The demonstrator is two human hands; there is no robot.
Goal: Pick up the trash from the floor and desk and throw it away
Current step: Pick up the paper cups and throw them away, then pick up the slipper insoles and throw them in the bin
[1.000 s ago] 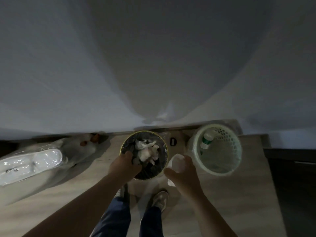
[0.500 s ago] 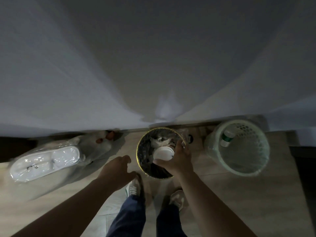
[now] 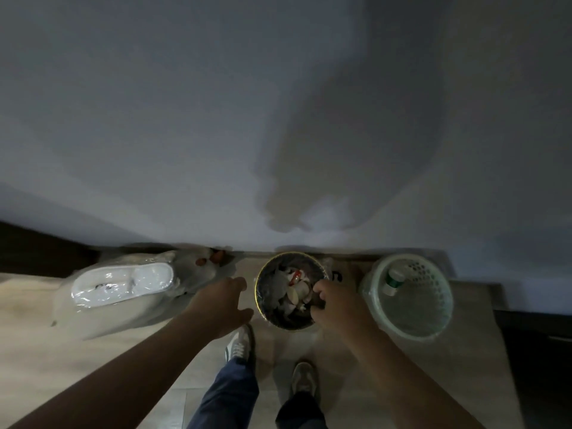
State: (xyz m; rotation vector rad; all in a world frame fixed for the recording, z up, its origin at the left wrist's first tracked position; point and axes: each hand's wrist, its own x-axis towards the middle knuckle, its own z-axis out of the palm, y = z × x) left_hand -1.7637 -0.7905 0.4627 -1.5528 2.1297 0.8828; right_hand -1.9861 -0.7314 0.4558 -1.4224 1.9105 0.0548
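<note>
A round dark trash bin (image 3: 259, 300) with a gold rim stands on the floor against the wall, filled with crumpled white paper and a red scrap (image 3: 295, 275). My right hand (image 3: 335, 303) hangs over the bin's right rim with its fingers curled down into it. A white cup-like piece (image 3: 294, 294) lies right at the fingertips; whether the fingers still grip it is hidden. My left hand (image 3: 223, 300) hovers just left of the bin, fingers relaxed and holding nothing.
A pale green mesh basket (image 3: 433, 320) with a white and green bottle (image 3: 393, 280) stands right of the bin. A clear plastic bag with a white object (image 3: 123, 283) lies at the left. My shoes (image 3: 238, 342) are below the bin. Dark furniture (image 3: 541, 351) borders the right.
My right hand carried the white cup from beside the bin to over it and lowered into it; the cup no longer shows in the hand. My left hand left the bin's rim.
</note>
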